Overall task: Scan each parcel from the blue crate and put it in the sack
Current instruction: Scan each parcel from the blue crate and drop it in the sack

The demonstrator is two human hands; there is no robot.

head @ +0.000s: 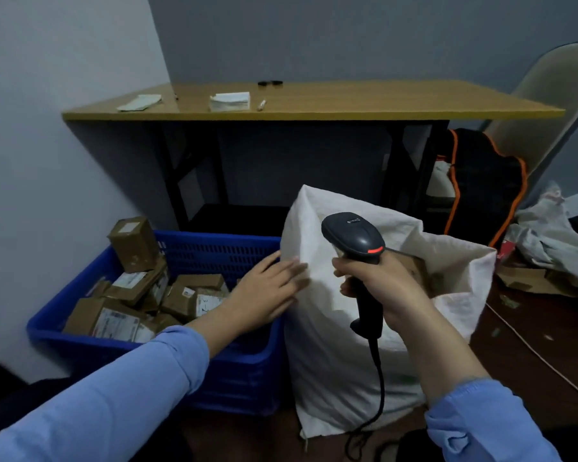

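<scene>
A blue crate [211, 251] on the floor at the left holds several brown cardboard parcels [121, 318] with white labels. To its right stands the white woven sack [331, 345], its mouth open, with a brown parcel [417, 266] partly visible inside. My left hand [267, 291] is over the crate's right end, fingers spread and flat against the sack's left rim, holding nothing. My right hand [381, 285] grips the handle of a dark grey barcode scanner [354, 236] in front of the sack's mouth; its cable hangs down to the floor.
A wooden table [314, 111] stands behind, with papers, a pen and small black items on it. A black and orange bag [484, 181] and a pale chair [548, 105] are at the right. Crumpled plastic and cardboard scraps [541, 258] lie on the dark floor.
</scene>
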